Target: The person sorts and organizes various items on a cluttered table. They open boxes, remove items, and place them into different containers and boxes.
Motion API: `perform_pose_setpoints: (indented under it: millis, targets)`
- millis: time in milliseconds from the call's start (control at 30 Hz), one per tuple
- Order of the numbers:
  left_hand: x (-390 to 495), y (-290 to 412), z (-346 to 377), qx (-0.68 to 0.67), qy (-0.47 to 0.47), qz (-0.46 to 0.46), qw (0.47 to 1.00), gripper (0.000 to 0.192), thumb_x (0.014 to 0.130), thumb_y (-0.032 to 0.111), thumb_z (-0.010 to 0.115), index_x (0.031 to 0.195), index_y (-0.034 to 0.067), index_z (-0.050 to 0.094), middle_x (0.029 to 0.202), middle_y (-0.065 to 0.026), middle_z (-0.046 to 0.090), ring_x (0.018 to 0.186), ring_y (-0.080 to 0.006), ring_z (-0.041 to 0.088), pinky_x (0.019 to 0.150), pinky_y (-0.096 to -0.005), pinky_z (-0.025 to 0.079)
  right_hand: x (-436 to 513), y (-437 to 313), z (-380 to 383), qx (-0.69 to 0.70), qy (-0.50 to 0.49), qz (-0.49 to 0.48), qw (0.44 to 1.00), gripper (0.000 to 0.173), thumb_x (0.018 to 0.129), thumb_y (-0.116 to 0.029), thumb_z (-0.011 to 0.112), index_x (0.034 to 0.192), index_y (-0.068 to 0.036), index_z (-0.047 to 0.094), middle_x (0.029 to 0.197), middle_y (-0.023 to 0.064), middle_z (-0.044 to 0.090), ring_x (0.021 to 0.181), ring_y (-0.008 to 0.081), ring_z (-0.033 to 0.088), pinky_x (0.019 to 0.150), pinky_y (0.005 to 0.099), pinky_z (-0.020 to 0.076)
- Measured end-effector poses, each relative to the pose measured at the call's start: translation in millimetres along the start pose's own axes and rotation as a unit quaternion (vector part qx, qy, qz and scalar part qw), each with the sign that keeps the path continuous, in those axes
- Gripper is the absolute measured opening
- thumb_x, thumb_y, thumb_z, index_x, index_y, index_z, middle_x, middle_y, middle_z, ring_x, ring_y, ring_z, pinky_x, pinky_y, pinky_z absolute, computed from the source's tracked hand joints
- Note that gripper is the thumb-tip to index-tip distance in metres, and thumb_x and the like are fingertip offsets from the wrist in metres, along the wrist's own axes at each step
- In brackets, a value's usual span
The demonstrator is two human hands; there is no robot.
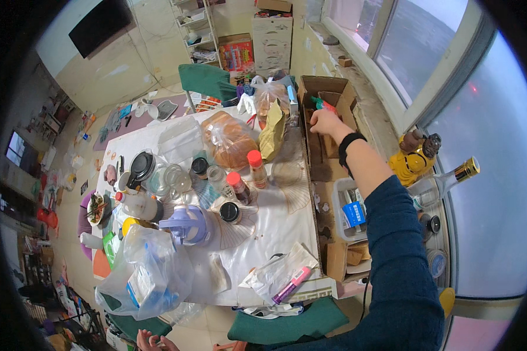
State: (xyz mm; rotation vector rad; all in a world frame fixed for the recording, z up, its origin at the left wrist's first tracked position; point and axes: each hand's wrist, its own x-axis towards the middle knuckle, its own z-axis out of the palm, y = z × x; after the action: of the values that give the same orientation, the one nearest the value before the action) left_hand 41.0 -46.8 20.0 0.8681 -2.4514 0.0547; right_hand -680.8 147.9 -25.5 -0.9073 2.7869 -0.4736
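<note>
My right hand (327, 124) reaches over the far end of a long cardboard box (312, 175), beside a small red and green plastic packet (323, 105); its fingertips are bent downwards, and whether they hold anything is not clear. A black band is round that wrist. Nearer in the same box stands a clear plastic tub (339, 210) with a blue and white carton (354, 213) in it. My left hand (153, 341) is low at the bottom edge, fingers loosely curled, partly cut off, near a green chair and below a white plastic bag (145, 272).
On the table (285, 215) stand red-capped bottles (257, 169), a black-lidded jar (230, 213), a purple bottle (186, 225), a glass jug (151, 171) and bagged bread (228, 136). A pink and purple tube (291, 285) lies near the front edge. A tall bottle (443, 180) stands by the window.
</note>
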Motion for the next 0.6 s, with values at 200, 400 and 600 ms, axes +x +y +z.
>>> perform_pose_setpoints:
  millis: [200,400,600]
  targets:
    - [-26,-10,2,-0.115,0.017,-0.106,0.988,0.056,0.082,-0.004,0.061,0.133,-0.002,0.038,0.122,-0.0157,0.038,0.097,-0.0254,0.053,0.078,-0.0308,0.051,-1,-44,68,-0.121,0.039,-0.074,0.989,0.041,0.072,-0.015,0.075,0.11,-0.006,0.064,0.106,0.0154,0.064,0.113,0.0329,0.054,0.091,0.043,0.0466]
    - [-32,-13,-3,-0.167,0.014,-0.149,0.974,0.056,0.085,-0.004,0.058,0.134,-0.001,0.033,0.121,-0.0137,0.036,0.096,-0.0236,0.053,0.079,-0.0317,0.051,-1,-68,79,-0.277,0.028,-0.061,0.959,0.024,0.079,-0.018,0.069,0.101,-0.009,0.069,0.104,0.0103,0.066,0.115,0.0295,0.052,0.092,0.0422,0.0433]
    - [-25,-4,-2,-0.07,-0.016,-0.093,0.993,0.058,0.084,-0.007,0.058,0.135,-0.002,0.032,0.121,-0.0143,0.036,0.1,-0.0243,0.051,0.078,-0.0321,0.051,-2,-45,17,-0.113,0.033,-0.03,0.993,0.053,0.062,-0.035,0.084,0.106,-0.011,0.068,0.105,0.0075,0.068,0.107,0.0307,0.058,0.089,0.0425,0.0475]
